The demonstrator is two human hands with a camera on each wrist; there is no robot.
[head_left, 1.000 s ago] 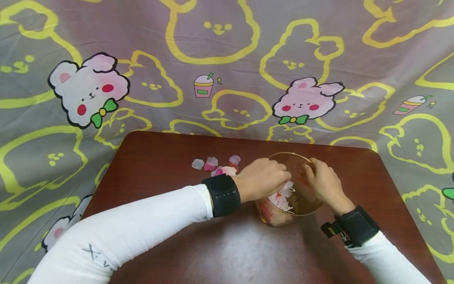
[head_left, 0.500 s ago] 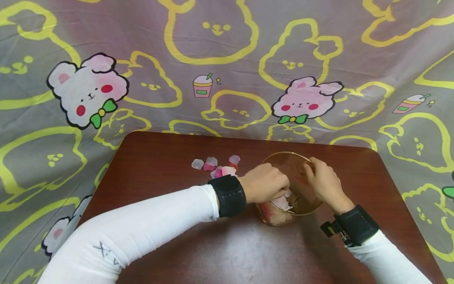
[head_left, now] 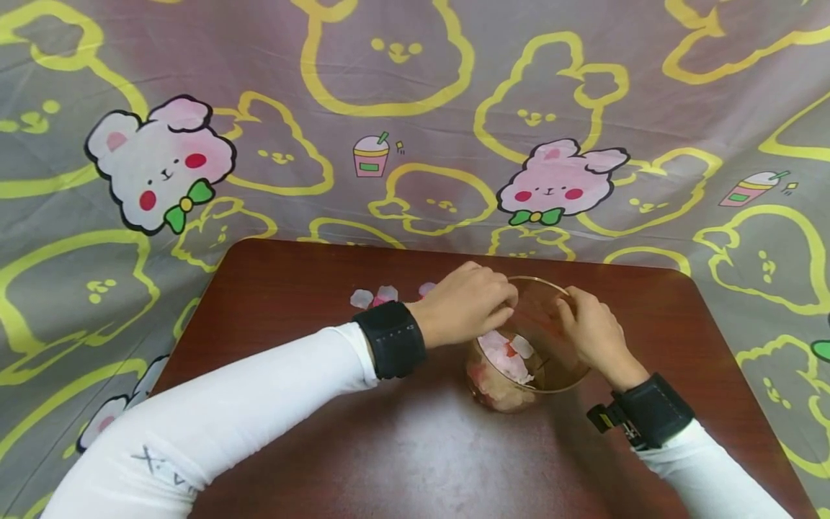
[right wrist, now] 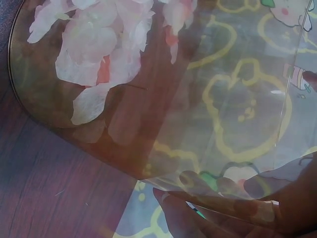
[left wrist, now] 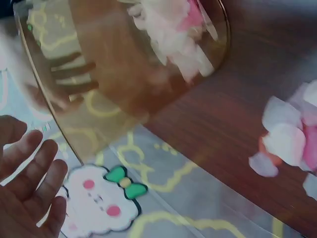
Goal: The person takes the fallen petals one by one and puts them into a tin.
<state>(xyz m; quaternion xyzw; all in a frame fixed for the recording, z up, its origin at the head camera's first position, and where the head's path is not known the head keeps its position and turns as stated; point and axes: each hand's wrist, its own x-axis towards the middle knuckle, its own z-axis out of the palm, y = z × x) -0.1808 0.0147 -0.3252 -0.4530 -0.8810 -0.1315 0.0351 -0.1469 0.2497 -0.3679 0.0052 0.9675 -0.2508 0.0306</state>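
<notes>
The person is gathering loose petals [head_left: 375,296] off the brown table [head_left: 272,288] into a tilted glass bowl [head_left: 563,375], which is lying toward the table's right half with pink and white petals already heaped inside. The right hand [head_left: 593,333] is gripping the bowl's far rim, fingers curled over the glass, while the left hand [head_left: 468,308] is hovering at the bowl's mouth with relaxed, nearly straight fingers, holding nothing. The next move probably calls for the left hand reaching to the scattered petals just left of the bowl and pinching them lightly.
</notes>
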